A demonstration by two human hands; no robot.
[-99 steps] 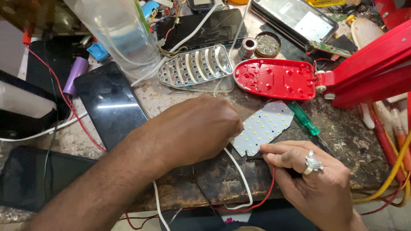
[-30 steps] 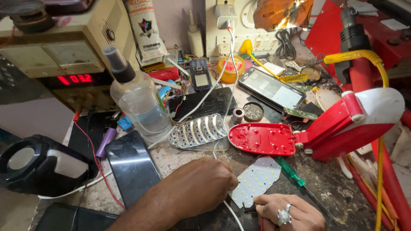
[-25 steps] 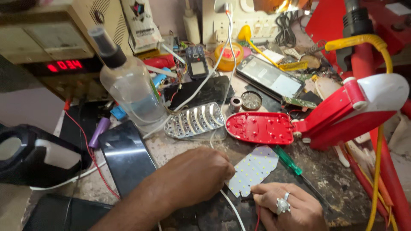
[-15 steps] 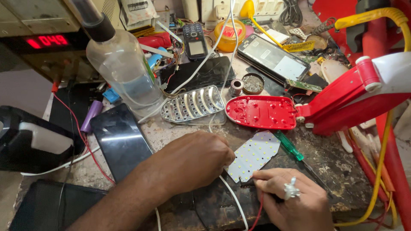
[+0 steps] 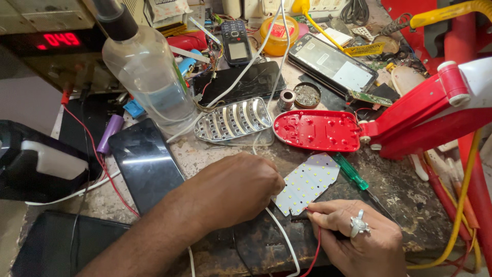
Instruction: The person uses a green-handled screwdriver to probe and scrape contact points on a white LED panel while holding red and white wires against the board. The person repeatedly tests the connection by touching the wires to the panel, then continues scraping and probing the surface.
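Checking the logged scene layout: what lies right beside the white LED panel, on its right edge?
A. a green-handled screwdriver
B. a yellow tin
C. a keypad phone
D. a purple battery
A: the green-handled screwdriver lies along the right edge of the white LED panel, which the left hand and the right hand work on.

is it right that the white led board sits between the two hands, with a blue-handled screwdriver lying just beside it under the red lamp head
Not quite: the screwdriver has a green handle, not blue, as the head view shows. The rest holds: the white LED board sits between the left hand and right hand, below the red lamp head.
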